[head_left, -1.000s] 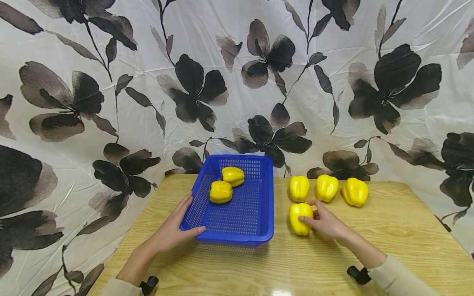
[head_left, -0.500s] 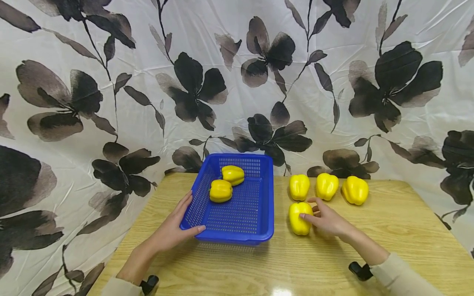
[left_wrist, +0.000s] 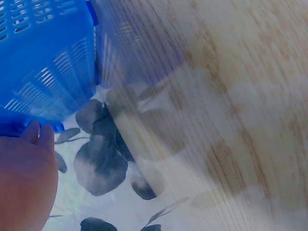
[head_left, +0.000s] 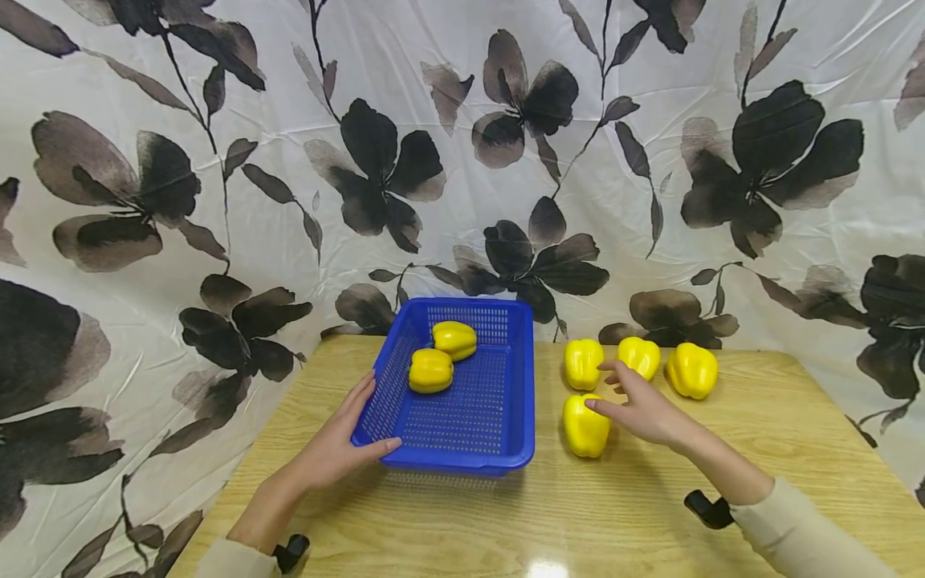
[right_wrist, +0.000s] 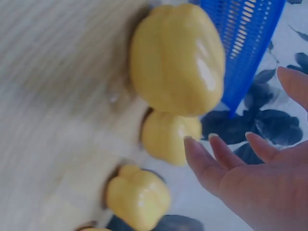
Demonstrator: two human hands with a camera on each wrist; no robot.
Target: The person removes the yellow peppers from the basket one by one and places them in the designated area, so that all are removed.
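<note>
Just below the right hand (head_left: 643, 405), whose fingers are spread loosely and clear of it, a yellow bell pepper (head_left: 585, 429) rests on the counter (head_left: 448, 534), with three more peppers (head_left: 640, 353) in a row beyond that hand. Well to its left, the left hand (head_left: 340, 445) lies outstretched against the near-left corner of a blue basket (head_left: 499, 461), which holds two yellow peppers (head_left: 431, 372); beyond both hands hangs a floral cloth (head_left: 448, 193).

Bright head view; glare on table (head_left: 547, 567); hazy wrist views
</note>
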